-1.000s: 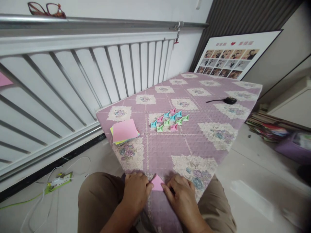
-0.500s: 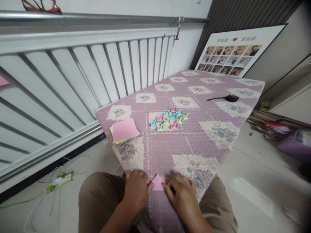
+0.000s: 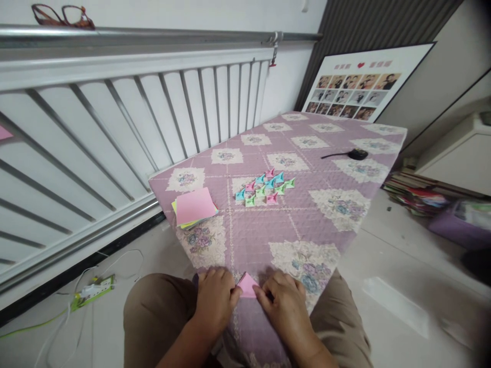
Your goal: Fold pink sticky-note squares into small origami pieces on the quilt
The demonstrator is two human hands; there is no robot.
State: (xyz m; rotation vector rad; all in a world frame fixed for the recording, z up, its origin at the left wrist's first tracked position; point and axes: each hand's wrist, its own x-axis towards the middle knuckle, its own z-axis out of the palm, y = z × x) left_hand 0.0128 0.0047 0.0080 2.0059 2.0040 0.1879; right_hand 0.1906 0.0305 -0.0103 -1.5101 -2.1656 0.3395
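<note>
A small pink paper [image 3: 247, 286], folded to a triangle with its point away from me, lies at the near edge of the table. My left hand [image 3: 217, 294] pinches its left corner between thumb and curled fingers. On the opposite corner, the thumb and fingers of my right hand [image 3: 283, 296] are closed in the same way. Farther up the cloth stand several small folded paper pieces [image 3: 264, 189] in pink, blue and green, set in slanting rows. To their left lies a stack of square paper sheets [image 3: 196, 206], pink on top with yellow beneath.
The table wears a purple floral cloth [image 3: 261, 230]. A black object with a short cord [image 3: 357, 154] lies at the right. A white radiator [image 3: 153, 117] borders the left side; a photo board [image 3: 356, 82] leans behind. A power strip [image 3: 93, 292] is on the floor.
The view has shifted slightly, so the scene sits a little farther left. Both hands keep their places at the corners of the pink paper, which looks the same.
</note>
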